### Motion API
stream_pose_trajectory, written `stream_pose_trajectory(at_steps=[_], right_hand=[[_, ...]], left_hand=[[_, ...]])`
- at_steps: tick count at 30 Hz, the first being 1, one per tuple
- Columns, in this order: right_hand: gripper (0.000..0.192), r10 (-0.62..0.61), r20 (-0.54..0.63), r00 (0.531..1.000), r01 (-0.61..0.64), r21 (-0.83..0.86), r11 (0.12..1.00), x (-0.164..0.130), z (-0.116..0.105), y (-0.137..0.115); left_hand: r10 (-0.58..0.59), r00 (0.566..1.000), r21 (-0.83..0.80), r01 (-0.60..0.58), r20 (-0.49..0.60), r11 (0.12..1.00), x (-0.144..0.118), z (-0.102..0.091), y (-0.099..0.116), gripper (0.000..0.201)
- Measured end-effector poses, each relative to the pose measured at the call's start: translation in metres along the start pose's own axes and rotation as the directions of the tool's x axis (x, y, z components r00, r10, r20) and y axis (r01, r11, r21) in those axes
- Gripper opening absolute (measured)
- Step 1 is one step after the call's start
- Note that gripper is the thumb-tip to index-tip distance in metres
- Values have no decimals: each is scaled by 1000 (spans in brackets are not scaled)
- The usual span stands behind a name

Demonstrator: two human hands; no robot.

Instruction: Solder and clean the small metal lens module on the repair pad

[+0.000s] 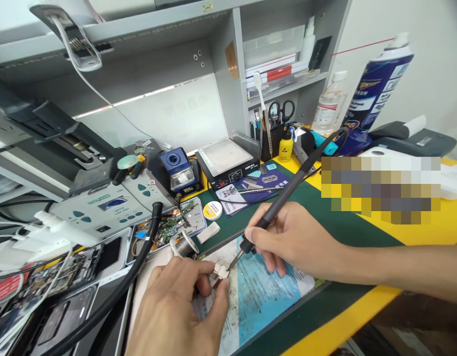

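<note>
My right hand (288,237) is closed like a pen grip around a black soldering iron (278,200), whose cable arches off to the upper right. The iron's metal tip points down and left, at the edge of a small pale metallic part (221,271). Thumb and fingers of my left hand (184,301) pinch that small part; its exact kind is too small to make out. Both hands are over a scratched white and blue work sheet (265,296) lying on the green mat (347,296). A solder spool (184,244) stands just beyond my left fingers.
Behind my hands sit a tray of small circuit boards (195,217), a black hot plate (228,163) and a blue soldering station (178,170). A grey control unit (113,202), a thick black hose (139,267) and phone parts (61,277) crowd the left. A spray can (379,84) stands right.
</note>
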State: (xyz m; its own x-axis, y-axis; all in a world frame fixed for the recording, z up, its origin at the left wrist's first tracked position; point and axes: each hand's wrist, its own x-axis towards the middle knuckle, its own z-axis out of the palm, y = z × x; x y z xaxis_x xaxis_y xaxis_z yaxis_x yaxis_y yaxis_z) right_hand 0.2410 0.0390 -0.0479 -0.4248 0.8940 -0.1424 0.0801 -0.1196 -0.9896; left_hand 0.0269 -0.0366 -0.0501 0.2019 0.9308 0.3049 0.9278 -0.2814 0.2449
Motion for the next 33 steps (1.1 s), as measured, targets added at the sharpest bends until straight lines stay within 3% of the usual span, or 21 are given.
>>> stream_pose_trajectory(at_steps=[13, 16, 18, 20, 22, 23, 26, 30, 33], right_hand=[[12, -45, 4, 999, 45, 65, 997, -3, 0, 1], [7, -179, -11, 984, 179, -27, 983, -9, 0, 2], [3, -403, -13, 915, 391, -219, 894, -15, 0, 2], [10, -629, 37, 776, 588, -402, 702, -20, 0, 4], [16, -757, 81, 648, 688, -489, 536, -24, 0, 5], [18, -789, 95, 607, 712, -508, 486, -25, 0, 6], [25, -805, 166, 569, 730, -554, 401, -28, 2, 8], [28, -805, 131, 579, 687, -611, 394, -31, 6, 12], [26, -821, 144, 552, 697, -621, 359, -32, 7, 19]], left_hand=[[-26, 999, -19, 26, -20, 999, -1, 0, 2, 15], [-79, 996, -22, 78, -50, 997, -2, 1, 7, 17], [-109, 991, -25, 107, -76, 994, -2, 3, 11, 15], [-119, 988, -17, 118, -101, 993, -2, 4, 14, 14], [-108, 986, -2, 108, -124, 994, -3, 5, 14, 14], [-100, 986, 6, 102, -134, 995, -3, 6, 14, 15], [-84, 984, 27, 90, -155, 996, -4, 6, 11, 15], [-5, 988, 41, 12, -153, 999, -3, 6, 7, 16], [-32, 988, 44, 39, -154, 998, -3, 7, 10, 14]])
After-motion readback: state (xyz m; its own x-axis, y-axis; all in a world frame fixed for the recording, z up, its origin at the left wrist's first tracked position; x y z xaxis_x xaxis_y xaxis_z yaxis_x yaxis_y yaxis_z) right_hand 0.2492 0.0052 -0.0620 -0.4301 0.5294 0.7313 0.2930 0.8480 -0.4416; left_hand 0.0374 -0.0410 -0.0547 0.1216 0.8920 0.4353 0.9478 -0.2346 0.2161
